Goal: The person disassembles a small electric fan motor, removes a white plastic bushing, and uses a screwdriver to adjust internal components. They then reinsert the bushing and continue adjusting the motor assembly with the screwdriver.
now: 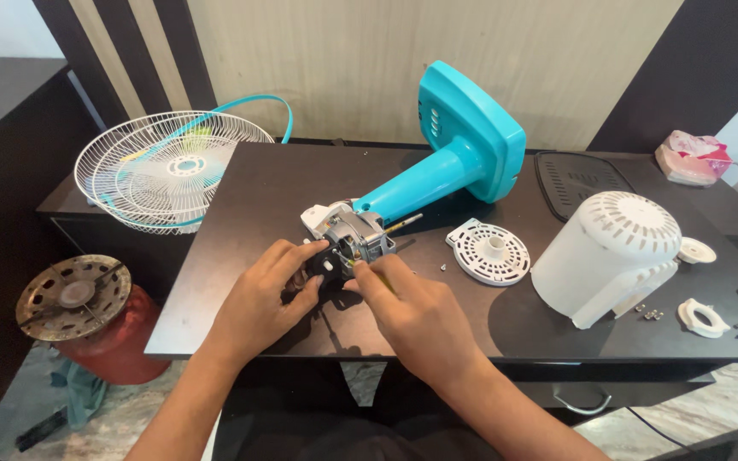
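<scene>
A teal fan stand point(463, 145) lies on its side on the dark table point(258, 188), its bare motor point(354, 230) pointing toward me. My left hand point(262, 299) grips a small black part point(322, 263) at the motor's near end. My right hand point(412, 312) pinches something small beside that part, right against the motor; what its fingertips hold is too small to tell. A metal shaft point(403, 224) sticks out of the motor to the right.
A white motor cover point(612, 252) and a round white vented plate point(490, 250) sit on the right, with small screws point(649, 313) and white rings point(700, 316) near them. White wire fan grilles point(168, 166) overhang the table's left edge. A red gas cylinder point(87, 324) stands on the floor.
</scene>
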